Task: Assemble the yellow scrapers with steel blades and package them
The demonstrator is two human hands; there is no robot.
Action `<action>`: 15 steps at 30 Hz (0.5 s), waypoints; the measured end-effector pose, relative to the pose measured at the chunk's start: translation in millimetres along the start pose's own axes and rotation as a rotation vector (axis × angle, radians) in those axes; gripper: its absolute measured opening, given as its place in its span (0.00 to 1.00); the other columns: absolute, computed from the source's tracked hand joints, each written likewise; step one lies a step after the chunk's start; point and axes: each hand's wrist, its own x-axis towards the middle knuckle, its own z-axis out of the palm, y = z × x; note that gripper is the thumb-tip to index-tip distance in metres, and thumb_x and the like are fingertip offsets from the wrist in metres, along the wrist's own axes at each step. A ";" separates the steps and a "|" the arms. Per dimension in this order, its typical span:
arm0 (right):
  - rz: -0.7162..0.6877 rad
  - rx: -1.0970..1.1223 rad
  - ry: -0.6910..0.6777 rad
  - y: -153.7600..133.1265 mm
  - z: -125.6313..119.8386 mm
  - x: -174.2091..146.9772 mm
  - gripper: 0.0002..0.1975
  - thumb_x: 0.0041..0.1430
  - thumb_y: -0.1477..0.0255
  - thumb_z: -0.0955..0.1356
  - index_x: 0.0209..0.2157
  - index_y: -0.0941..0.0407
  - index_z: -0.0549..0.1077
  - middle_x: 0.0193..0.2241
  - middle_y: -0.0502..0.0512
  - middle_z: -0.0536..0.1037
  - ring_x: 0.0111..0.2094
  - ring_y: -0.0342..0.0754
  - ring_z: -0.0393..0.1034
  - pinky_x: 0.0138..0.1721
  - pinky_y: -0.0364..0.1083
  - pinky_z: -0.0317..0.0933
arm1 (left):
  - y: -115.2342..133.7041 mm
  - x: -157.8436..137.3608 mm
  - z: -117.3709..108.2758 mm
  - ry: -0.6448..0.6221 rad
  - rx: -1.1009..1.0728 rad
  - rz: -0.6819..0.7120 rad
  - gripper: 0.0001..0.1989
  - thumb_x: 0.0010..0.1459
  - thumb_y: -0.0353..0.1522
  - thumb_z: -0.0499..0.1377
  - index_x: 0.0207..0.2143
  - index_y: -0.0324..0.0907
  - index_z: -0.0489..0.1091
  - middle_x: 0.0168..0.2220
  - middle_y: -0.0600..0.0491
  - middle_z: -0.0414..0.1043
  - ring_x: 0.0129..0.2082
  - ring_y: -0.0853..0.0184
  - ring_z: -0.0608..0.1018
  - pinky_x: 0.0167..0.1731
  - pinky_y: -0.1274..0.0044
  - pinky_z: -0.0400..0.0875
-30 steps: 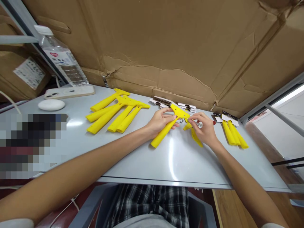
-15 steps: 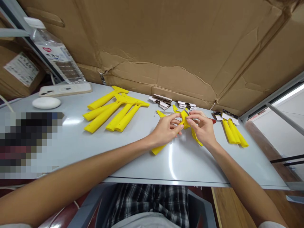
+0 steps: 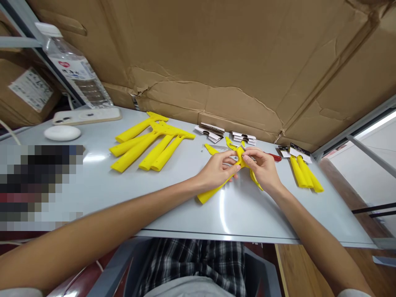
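My left hand [image 3: 218, 168] is closed around a yellow plastic T-shaped scraper handle [image 3: 208, 195], whose grip points toward the front left. With thumb and forefinger together, my right hand [image 3: 261, 166] pinches the head of the same handle. A thin greyish edge shows by these fingertips, too small to make out. One end of the head sticks out below my right palm. Just behind my hands lie another yellow piece [image 3: 211, 149], a flat metal strip [image 3: 220, 147] and a tool with a red handle [image 3: 274, 157], partly hidden by my right hand.
Several yellow handles [image 3: 139, 154] lie overlapping on the left of the grey table [image 3: 173, 214]; more yellow handles [image 3: 300, 173] with black-and-white cards lie right. Folded cards [image 3: 212, 131] rest against the cardboard wall [image 3: 198, 62]. A phone [image 3: 88, 116], white oval object [image 3: 62, 133] and bottle [image 3: 77, 72] stand back left.
The held handle has turned a little between my hands, and more of its grip shows below my left hand. My right fingers stay at its head. The other things have not moved.
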 end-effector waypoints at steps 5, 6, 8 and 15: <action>-0.008 0.011 -0.008 0.2 1.0 -0.9 0.11 0.60 0.60 0.74 0.39 0.53 0.81 0.46 0.55 0.76 0.49 0.48 0.72 0.54 0.49 0.67 | 0.2 -0.4 0.7 0.012 0.001 -0.007 0.15 0.62 0.33 0.64 0.51 0.41 0.74 0.45 0.46 0.78 0.27 0.66 0.82 0.23 0.76 0.76; -0.012 0.003 -0.004 0.1 1.4 -1.5 0.11 0.61 0.61 0.74 0.39 0.53 0.81 0.46 0.55 0.76 0.50 0.48 0.72 0.53 0.49 0.67 | 0.4 -0.5 0.7 0.013 0.001 -0.008 0.15 0.62 0.33 0.64 0.51 0.41 0.74 0.45 0.45 0.78 0.27 0.66 0.82 0.23 0.76 0.76; -0.003 -0.006 0.008 0.1 2.7 -2.7 0.11 0.61 0.61 0.74 0.40 0.54 0.79 0.45 0.55 0.77 0.48 0.47 0.73 0.51 0.48 0.68 | 0.6 -0.9 0.6 0.014 -0.002 -0.004 0.14 0.62 0.33 0.64 0.50 0.40 0.74 0.46 0.45 0.78 0.27 0.66 0.82 0.23 0.76 0.76; 0.053 -0.005 0.061 0.9 9.2 -5.3 0.16 0.60 0.59 0.74 0.42 0.53 0.72 0.41 0.53 0.77 0.41 0.46 0.75 0.44 0.48 0.68 | -1.7 -0.6 -0.5 -0.003 -0.019 -0.010 0.16 0.60 0.35 0.67 0.49 0.41 0.72 0.42 0.48 0.77 0.28 0.66 0.82 0.24 0.76 0.76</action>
